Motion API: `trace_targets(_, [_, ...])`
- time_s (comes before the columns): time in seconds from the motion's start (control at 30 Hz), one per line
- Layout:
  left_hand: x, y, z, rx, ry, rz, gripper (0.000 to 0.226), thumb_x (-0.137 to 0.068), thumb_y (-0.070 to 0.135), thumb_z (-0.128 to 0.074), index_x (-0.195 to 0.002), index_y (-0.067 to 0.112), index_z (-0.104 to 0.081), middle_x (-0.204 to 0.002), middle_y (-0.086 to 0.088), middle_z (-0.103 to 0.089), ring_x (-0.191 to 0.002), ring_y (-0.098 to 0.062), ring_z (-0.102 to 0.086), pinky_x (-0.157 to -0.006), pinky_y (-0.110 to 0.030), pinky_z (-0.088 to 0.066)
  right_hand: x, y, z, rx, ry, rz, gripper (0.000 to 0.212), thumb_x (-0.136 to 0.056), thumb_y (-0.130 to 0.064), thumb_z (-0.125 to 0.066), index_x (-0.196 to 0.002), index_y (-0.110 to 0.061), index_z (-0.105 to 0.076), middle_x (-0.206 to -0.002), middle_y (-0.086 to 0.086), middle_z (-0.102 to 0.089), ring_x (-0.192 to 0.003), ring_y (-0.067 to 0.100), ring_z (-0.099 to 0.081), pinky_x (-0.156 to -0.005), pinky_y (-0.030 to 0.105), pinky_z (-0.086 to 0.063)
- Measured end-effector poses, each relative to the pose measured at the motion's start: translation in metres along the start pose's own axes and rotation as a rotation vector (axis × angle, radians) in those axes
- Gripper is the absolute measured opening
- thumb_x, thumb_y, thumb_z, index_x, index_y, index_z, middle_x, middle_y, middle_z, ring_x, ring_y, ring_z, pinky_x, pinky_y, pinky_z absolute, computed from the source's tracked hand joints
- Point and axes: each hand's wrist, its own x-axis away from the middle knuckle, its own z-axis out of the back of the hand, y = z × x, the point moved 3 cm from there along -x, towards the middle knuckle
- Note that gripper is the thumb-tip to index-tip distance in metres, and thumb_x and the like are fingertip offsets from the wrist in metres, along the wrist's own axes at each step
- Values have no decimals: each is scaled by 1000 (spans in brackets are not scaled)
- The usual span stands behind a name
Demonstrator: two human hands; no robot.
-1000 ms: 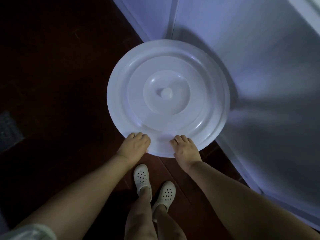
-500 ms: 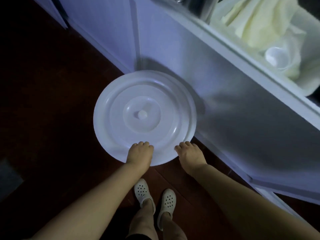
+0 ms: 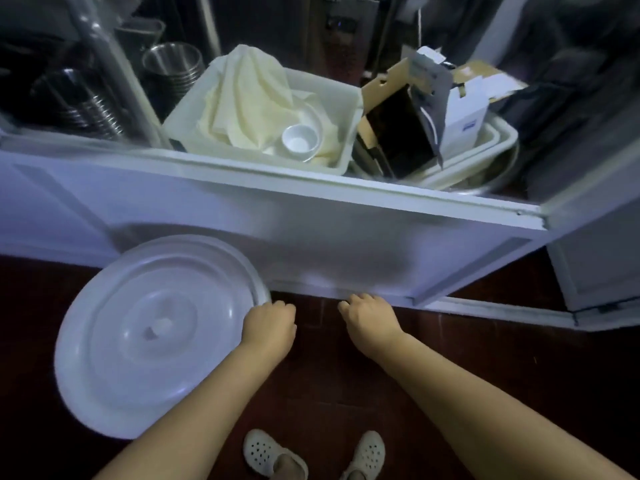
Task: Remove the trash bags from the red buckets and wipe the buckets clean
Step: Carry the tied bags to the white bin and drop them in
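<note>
— What are the hands doing?

— The left hand (image 3: 268,327) has its fingers curled at the right rim of a big white lid (image 3: 156,330), and seems to grip that rim. The right hand (image 3: 369,315) is apart from it, loosely curled with nothing in it, just in front of the bottom edge of the white cabinet (image 3: 311,244).

— And the lid, where is it?

— Low down at the left, over the dark red floor (image 3: 485,358), with its far edge close to the cabinet. It has a small knob (image 3: 160,328) in the middle. I can't see what is beneath it, so no red bucket or trash bag shows from here.

— What sits on top of the cabinet?

— A white tub (image 3: 343,133) with a pale yellow cloth (image 3: 242,98) bunched in it and a small white cup (image 3: 300,139) lying against the cloth. To its right, shallow tubs (image 3: 498,140) stacked together hold a torn cardboard box (image 3: 401,133) and a white carton (image 3: 464,116). On the left stand stacked steel bowls (image 3: 86,109) and steel pots (image 3: 173,64).

— Anything else?

— Only white clogs (image 3: 266,452) on the person's feet, at the bottom.
</note>
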Motion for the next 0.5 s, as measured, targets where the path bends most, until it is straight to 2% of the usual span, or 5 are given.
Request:
trace_targets(0.13, [-17, 87, 18, -76, -19, -137, 24, -94, 30, -46, -108, 13, -57, -110, -4, -61, -101, -25, -58, -70, -32, -35, 59, 74, -11, -55, -19, -146, 19, -85, -5, -51, -103, -11, -54, -103, 9, -59, -96, 29, -56, -70, 31, -28])
trace_targets(0.4, [-51, 303, 41, -167, -64, -306, 25, -92, 33, -47, -105, 14, -58, -110, -5, -63, -101, -27, -59, -72, -29, -40, 185, 255, -45, -184, -45, -411, 26, -87, -11, -53, -112, -15, -56, -115, 6, -61, -105, 26, -57, -84, 33, -43])
trace_targets(0.5, [-64, 392, 49, -196, -73, -410, 25, -93, 31, -45, -105, 14, -58, -110, -6, -63, -100, -27, -59, -68, -30, -35, 239, 322, -50, -260, -15, -534, 27, -91, -15, -48, -116, -16, -59, -116, 7, -62, -105, 28, -59, -84, 36, -46])
